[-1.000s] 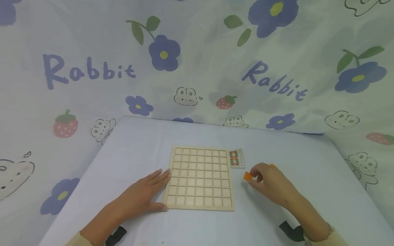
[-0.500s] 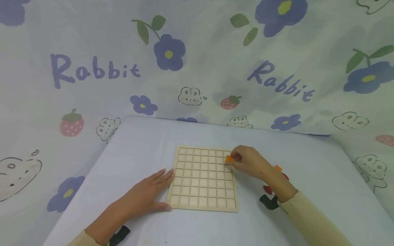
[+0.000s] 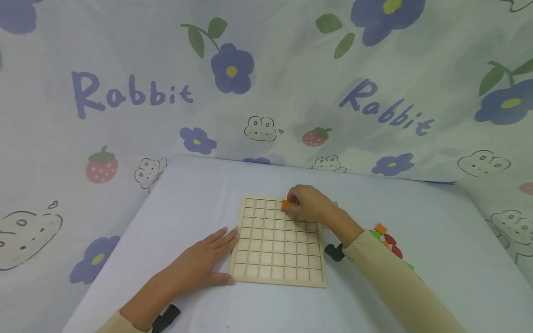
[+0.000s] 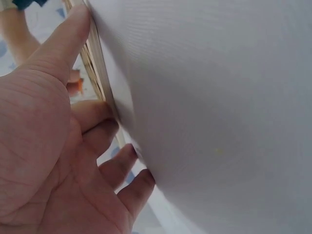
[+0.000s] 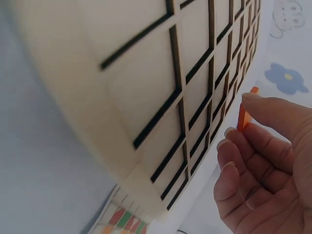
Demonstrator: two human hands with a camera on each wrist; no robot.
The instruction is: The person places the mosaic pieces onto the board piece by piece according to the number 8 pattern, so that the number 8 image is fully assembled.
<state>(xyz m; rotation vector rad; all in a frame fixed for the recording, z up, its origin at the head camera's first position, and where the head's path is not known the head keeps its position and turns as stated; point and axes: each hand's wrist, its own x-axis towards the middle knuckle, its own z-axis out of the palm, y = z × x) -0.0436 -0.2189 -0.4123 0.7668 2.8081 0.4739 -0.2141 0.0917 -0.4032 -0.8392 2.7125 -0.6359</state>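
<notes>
The orange tile [image 3: 286,205] is pinched between the thumb and fingertips of the right hand [image 3: 309,204], just left of that hand; it sits at the far row of squares on the wooden board [image 3: 278,282], near the row's middle; the right wrist view shows it nearly edge-on, so its tilt is plain but any long axis is not; whether it touches the board I cannot tell; the left hand [image 3: 199,262] is well apart from it, fingers spread and fairly straight at the board's left edge, thumb by the near corner
</notes>
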